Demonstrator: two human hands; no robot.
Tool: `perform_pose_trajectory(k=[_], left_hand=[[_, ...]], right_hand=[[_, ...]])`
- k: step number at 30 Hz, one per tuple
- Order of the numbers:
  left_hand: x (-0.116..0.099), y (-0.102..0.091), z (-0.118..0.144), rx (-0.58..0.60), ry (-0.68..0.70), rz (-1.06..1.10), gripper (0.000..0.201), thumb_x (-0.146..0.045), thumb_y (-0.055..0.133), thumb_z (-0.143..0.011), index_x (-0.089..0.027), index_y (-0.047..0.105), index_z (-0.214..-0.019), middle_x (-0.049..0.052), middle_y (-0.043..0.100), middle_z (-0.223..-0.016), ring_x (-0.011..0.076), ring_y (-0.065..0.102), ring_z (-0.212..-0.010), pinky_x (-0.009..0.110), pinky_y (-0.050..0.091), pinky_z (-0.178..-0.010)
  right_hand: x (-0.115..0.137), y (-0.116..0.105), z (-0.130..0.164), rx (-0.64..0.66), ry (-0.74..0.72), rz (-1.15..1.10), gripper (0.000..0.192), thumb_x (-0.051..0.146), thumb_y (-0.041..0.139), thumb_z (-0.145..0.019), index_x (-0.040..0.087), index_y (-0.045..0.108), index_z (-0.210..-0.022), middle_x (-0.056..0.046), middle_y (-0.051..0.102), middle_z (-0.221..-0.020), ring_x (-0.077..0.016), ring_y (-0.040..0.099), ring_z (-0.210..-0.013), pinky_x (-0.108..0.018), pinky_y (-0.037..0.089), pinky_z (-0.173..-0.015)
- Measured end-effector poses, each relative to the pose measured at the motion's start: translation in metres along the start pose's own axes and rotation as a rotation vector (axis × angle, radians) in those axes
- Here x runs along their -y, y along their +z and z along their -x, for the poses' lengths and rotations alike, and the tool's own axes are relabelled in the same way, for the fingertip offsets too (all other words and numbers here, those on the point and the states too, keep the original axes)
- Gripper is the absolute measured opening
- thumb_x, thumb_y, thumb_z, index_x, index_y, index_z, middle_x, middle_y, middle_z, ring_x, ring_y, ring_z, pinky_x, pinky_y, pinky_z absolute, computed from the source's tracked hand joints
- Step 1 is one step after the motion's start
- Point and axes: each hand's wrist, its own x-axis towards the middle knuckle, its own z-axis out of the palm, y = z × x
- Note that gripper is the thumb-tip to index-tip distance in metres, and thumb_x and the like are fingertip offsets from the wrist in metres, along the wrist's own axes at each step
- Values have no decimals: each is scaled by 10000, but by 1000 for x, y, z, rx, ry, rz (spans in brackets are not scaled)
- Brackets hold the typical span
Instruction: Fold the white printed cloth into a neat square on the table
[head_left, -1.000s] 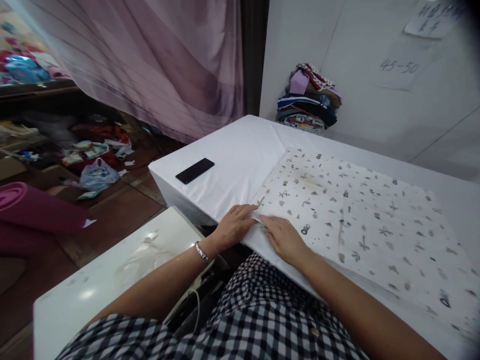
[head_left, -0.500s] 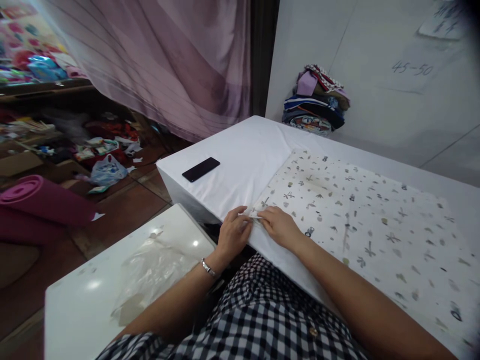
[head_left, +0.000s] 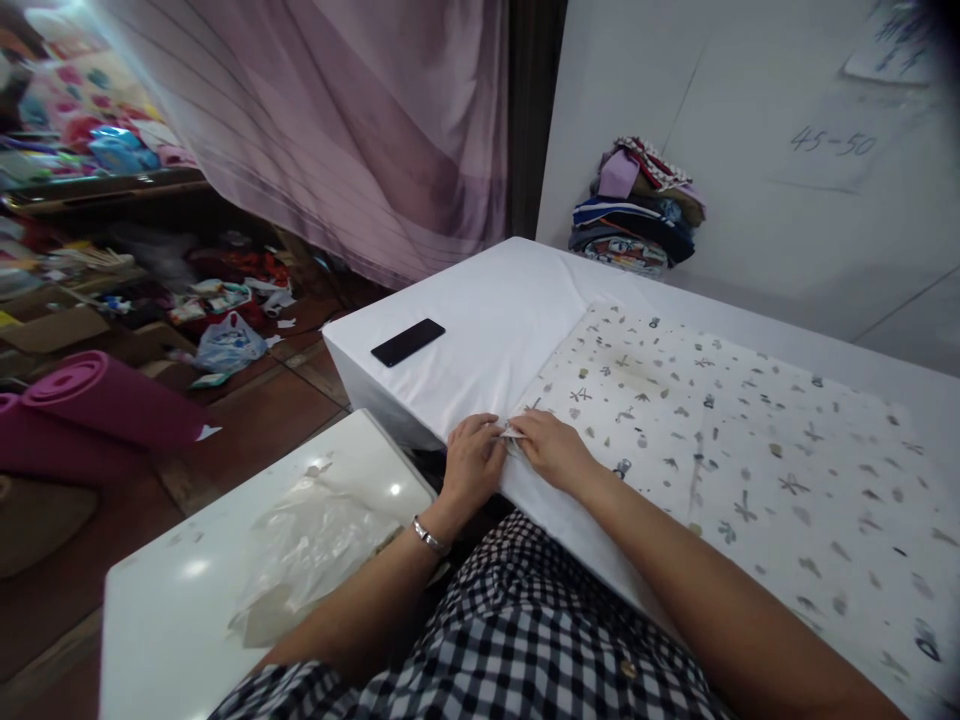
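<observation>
A white fabric sheet (head_left: pixel 652 400) printed with small leaf and plant shapes lies spread over the white-covered table (head_left: pixel 480 300). At its near left corner, by the table's front edge, both hands meet. My left hand (head_left: pixel 474 458), with a metal band on the wrist, pinches the corner's edge between thumb and fingers. Close beside it, my right hand (head_left: pixel 553 448) grips the same edge from the right, fingers bent. A small folded bit of the fabric shows between the fingertips; the exact fold is partly hidden by them.
A black phone (head_left: pixel 409 342) lies on the table. Left of me, a white side table (head_left: pixel 180 580) bears a crumpled clear plastic bag (head_left: pixel 307 550). Folded clothes (head_left: pixel 634 210) are stacked against the wall. Pink rolls (head_left: pixel 112 410) and clutter cover the floor beyond, near a hanging curtain (head_left: pixel 390 130).
Both hands stay at the fabric's corner, their fingers shifting only slightly. The whole view has slid a little to the right and down.
</observation>
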Motion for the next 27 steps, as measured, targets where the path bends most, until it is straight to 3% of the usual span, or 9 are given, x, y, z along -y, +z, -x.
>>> perform_pose_trajectory(k=[4,7,15,19,27], left_hand=[[-2,0,-5,35,-30,17,121,-175,518,-817,-216,631,-832,37,607,-1108,215,518,-1083,426,374,-948],[-3,0,-7,55,-46,9,125,-172,510,-819,-215,627,-819,39,596,-1140,222,494,-1123,441,349,-973],[-4,0,-9,98,-43,-14,137,-177,487,-835,-213,619,-820,40,592,-1158,231,447,-1186,456,318,-1004],[-2,1,-10,113,-24,-24,161,-176,461,-848,-213,618,-839,41,587,-1163,226,437,-1195,447,326,-1003],[2,-1,-11,130,9,12,203,-180,428,-866,-207,612,-787,47,595,-1140,233,450,-1178,469,332,-992]], right_hand=[[3,0,12,-170,-93,-17,165,135,475,-839,163,581,-963,-101,582,-1120,-207,496,-1083,-345,430,-902],[5,1,20,-219,-160,63,161,129,452,-851,167,604,-887,-114,517,-1270,-244,394,-1233,-409,383,-958],[10,5,19,-136,-21,240,230,296,473,-885,158,657,-897,-119,448,-1376,-285,270,-1327,-481,235,-1047],[13,8,11,-97,52,214,256,329,493,-875,154,659,-959,-125,450,-1374,-287,278,-1320,-476,235,-1040],[13,16,3,-105,72,167,226,296,495,-874,156,674,-879,-129,470,-1353,-293,307,-1303,-480,271,-1011]])
